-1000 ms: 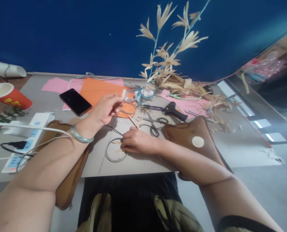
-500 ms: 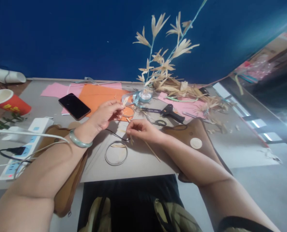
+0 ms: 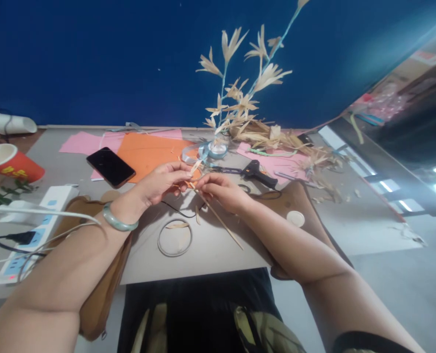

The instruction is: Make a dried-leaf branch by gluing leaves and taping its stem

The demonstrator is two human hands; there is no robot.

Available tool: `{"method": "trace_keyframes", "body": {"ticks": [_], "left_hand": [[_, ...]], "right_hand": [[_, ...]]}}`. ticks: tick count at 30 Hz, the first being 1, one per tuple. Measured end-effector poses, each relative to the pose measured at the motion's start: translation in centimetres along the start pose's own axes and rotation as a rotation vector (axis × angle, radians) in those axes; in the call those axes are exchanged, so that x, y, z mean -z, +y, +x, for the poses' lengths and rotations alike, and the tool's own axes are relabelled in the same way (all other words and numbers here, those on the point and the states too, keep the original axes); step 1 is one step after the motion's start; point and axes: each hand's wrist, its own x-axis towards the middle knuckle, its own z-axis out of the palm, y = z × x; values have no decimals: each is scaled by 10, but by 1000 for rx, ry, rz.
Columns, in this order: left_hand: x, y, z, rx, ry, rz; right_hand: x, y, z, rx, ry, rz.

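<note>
My left hand (image 3: pixel 168 182), with a jade-green bangle on the wrist, pinches a small pale dried-husk piece (image 3: pixel 196 168) between thumb and fingertips. My right hand (image 3: pixel 221 191) is closed right beside it, its fingertips meeting the left ones; what they grip is hidden. A thin straw-coloured stick (image 3: pixel 223 224) runs from below the fingers toward the table's front edge. Under the hands a narrow husk strip (image 3: pixel 198 214) lies on the table. Nearer me is a grey wire ring (image 3: pixel 174 254) with husk scraps inside it.
Behind the hands are a black glue gun (image 3: pixel 258 174), blue ribbon roll (image 3: pixel 217 149), orange paper (image 3: pixel 144 152) and tall husk flowers (image 3: pixel 243 103). Dried husks (image 3: pixel 269 135) are heaped right of them. At left are a phone (image 3: pixel 110 166), red paper cup (image 3: pixel 14 164) and power strip (image 3: pixel 43 228).
My right hand has let go of a narrow husk strip, now on the table, and risen to meet my left fingertips. My left hand keeps its pinch on the husk piece.
</note>
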Motion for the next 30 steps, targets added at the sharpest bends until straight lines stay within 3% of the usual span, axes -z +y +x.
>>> {"method": "trace_keyframes", "body": {"ticks": [4,10,23,30], "left_hand": [[2,-2,0,-18,30,37],[0,-4,-1,-36,9,72],[-2,-7,-2,-42,9,83],[-4,-8,-1,-131,35,91]], "right_hand": [[0,-3,3,24,142,162],[1,-9,5,6,148,319],[0,-7,4,87,255,340],[0,-4,5,86,250,346]]}}
